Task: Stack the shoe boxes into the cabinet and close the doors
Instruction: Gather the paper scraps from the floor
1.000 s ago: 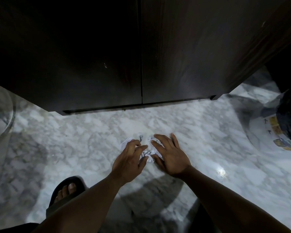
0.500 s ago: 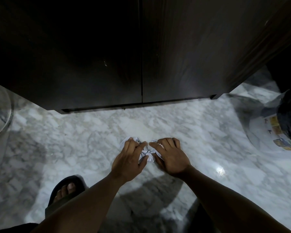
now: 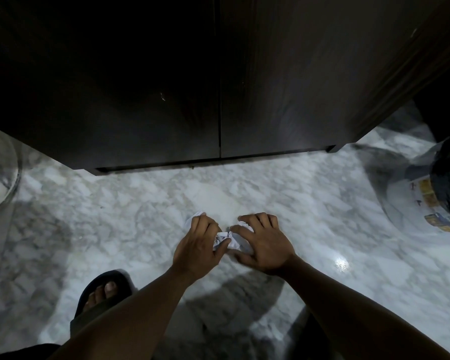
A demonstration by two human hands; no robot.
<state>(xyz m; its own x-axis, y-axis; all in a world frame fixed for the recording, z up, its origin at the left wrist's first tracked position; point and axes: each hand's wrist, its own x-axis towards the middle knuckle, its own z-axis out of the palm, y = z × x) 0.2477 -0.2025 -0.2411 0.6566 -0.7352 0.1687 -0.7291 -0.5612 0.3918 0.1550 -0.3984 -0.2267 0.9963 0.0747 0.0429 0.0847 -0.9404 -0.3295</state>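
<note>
The dark wooden cabinet (image 3: 218, 87) stands in front of me with both doors closed; a thin seam runs between them. No shoe box is in sight. On the marble floor below it lies a crumpled white paper (image 3: 225, 239). My left hand (image 3: 198, 245) and my right hand (image 3: 263, 242) are both on this paper, fingers curled round it from either side, bunching it together.
My left foot in a dark sandal (image 3: 102, 292) stands at the lower left. A clear plastic bag with printed packets (image 3: 431, 203) lies at the right. A glass-like curved object (image 3: 0, 178) sits at the far left edge. The marble floor (image 3: 115, 216) is glossy.
Both hands have closed in on the paper and drawn it together into a tighter wad; the fingers curl more than a second ago.
</note>
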